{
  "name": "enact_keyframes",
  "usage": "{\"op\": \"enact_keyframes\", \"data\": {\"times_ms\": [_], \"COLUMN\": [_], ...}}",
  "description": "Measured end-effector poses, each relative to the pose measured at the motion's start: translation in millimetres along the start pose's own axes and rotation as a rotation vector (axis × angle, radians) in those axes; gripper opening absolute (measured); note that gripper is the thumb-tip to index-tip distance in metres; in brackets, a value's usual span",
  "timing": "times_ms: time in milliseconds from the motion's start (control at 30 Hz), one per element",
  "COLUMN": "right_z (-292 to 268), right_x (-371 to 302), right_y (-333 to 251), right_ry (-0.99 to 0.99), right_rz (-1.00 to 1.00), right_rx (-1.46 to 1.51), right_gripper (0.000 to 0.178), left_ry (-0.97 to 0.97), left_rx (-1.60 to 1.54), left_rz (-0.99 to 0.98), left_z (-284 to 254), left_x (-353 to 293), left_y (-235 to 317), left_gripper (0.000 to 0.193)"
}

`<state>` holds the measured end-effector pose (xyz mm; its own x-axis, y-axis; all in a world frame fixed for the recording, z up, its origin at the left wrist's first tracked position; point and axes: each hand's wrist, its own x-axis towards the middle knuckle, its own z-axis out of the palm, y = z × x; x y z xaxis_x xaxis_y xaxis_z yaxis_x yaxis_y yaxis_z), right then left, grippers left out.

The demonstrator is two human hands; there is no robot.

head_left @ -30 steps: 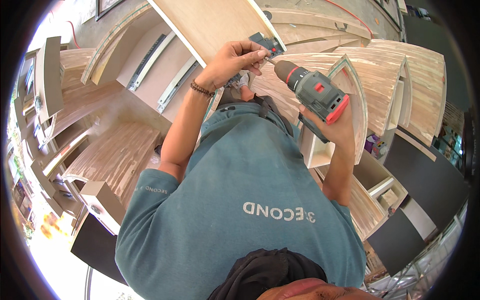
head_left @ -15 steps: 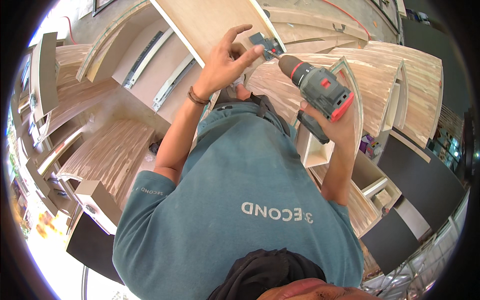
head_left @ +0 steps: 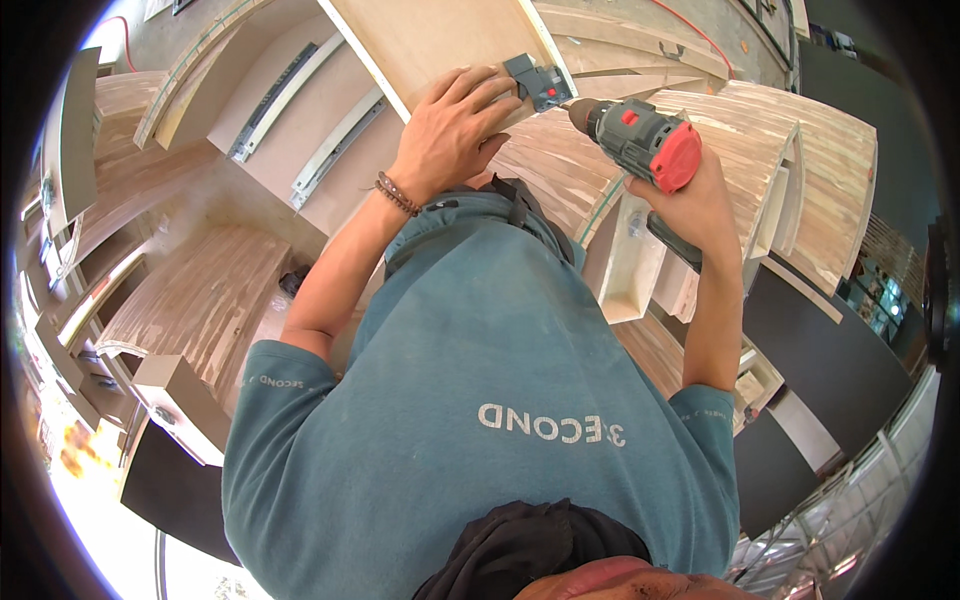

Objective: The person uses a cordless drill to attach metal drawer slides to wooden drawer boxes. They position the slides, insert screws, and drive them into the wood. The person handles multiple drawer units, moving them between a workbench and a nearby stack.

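Note:
A shallow wooden drawer with pale edges lies upturned at the top middle. My left hand is over its near edge, fingers laid across the board and thumb on the outer side. Beside those fingertips, a dark grey plastic drawer clip with a red tab sits in the drawer's near right corner. My right hand is wrapped round the handle of a grey and red cordless drill. Its chuck points left at the clip, the tip close to the corner; whether it touches a screw is too small to tell.
Metal drawer slides are fixed inside an open cabinet on the left. Curved wood-grain cabinet parts crowd the right, with a pale open drawer box below the drill. Dark panels stand farther right. A red cord crosses the floor beyond.
My left hand has come down from beside the drill tip onto the drawer's near edge. The drill has shifted right and turned more level, its tip now at the clip's right side.

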<state>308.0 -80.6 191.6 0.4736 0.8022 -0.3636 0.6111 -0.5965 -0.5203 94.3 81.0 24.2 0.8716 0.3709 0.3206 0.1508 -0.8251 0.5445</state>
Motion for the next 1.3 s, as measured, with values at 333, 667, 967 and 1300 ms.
{"op": "enact_keyframes", "data": {"times_ms": [333,667,967,1300], "right_z": [-6.9,-9.9,-15.5,-16.4], "right_x": [8.7,14.4,25.6,35.1], "right_y": [-15.1,-8.6,6.2,-19.6], "right_ry": [-0.060,-0.083,-0.115,-0.123], "right_rz": [0.050,0.036,0.028,0.031], "right_rx": [-0.029,-0.079,-0.095,-0.215], "right_gripper": [0.035,0.040,0.046,0.032], "left_ry": [0.042,0.076,0.049,0.062], "left_rx": [-0.046,-0.101,-0.117,-0.108], "left_rz": [-0.102,-0.150,-0.172,-0.157], "left_z": [1.2,-0.4,-0.8,2.1], "left_x": [-1.2,-0.8,-0.8,-2.0], "left_y": [0.4,0.7,-1.7,-3.5], "left_gripper": [0.071,0.073,0.068,0.061]}}
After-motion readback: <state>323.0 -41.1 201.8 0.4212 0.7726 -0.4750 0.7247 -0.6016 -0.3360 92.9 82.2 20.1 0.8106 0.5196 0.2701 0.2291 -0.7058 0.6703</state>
